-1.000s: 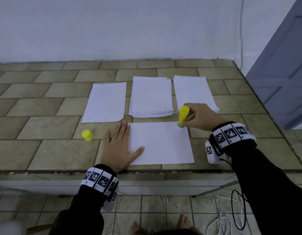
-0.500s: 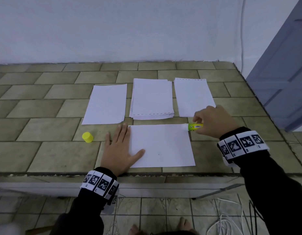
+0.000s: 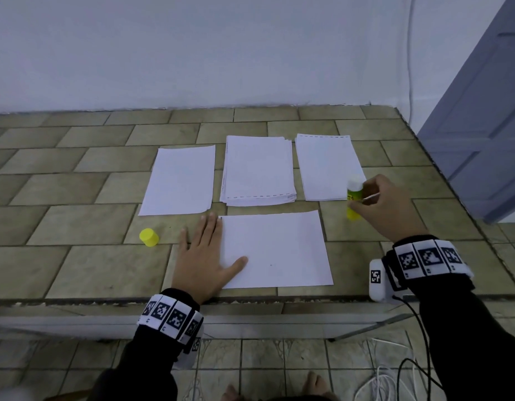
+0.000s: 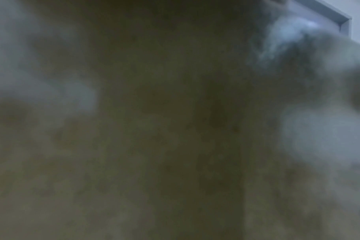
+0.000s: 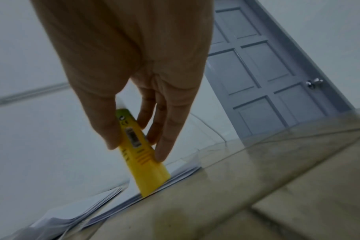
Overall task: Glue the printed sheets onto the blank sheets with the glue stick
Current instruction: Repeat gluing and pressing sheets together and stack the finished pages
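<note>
A white sheet (image 3: 275,250) lies flat at the front of the tiled counter (image 3: 76,215). My left hand (image 3: 202,257) rests flat on its left edge, fingers straight, thumb on the paper. My right hand (image 3: 386,208) grips the yellow glue stick (image 3: 353,202) upright, white tip up, its base on the counter just right of the sheet; the glue stick (image 5: 141,154) sits between thumb and fingers of that hand (image 5: 134,81). Its yellow cap (image 3: 148,237) stands alone left of my left hand. The left wrist view is dark and blurred.
Three paper lots lie behind the sheet: a single sheet (image 3: 179,180) on the left, a thick stack (image 3: 259,170) in the middle, a thin stack (image 3: 327,166) on the right. A blue-grey door (image 3: 487,125) stands beyond the counter's right edge. White cables (image 3: 386,380) lie on the floor.
My right hand moved right, off the sheet's upper right corner, and turned the glue stick from lying sideways to standing upright on the counter. The left hand stayed put.
</note>
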A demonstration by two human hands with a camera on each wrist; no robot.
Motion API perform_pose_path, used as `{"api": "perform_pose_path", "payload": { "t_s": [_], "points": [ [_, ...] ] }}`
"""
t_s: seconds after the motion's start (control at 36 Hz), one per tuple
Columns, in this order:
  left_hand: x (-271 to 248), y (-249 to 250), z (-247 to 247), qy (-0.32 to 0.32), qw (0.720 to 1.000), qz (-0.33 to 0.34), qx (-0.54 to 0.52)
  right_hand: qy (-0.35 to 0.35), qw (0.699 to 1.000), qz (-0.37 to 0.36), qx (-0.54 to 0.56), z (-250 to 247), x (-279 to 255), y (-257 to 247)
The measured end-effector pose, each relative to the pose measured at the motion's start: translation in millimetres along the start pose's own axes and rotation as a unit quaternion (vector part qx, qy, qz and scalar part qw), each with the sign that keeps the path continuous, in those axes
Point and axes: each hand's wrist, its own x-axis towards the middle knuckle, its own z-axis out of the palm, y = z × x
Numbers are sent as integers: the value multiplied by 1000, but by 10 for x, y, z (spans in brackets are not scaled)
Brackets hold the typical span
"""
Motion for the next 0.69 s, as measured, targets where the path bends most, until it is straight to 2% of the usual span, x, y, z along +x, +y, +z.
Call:
{"api": "perform_pose_path", "payload": {
  "t_s": [0.17,0.53,0.61,0.69],
  "points": [
    [4,5,-2,6,1000,4,-5,19,997,73,-6,9,0,48],
    [9,-13,29,14,1000,10,-3,56,983,174,11,-31,-26,122],
    [12,-18,40,24,1000,12,-7,136,982,100,-79,-48,-75,-26],
    [15,-21,44,20,1000,12,-2,188,980,-33,-64,-22,-106,-348]
  ]
}}
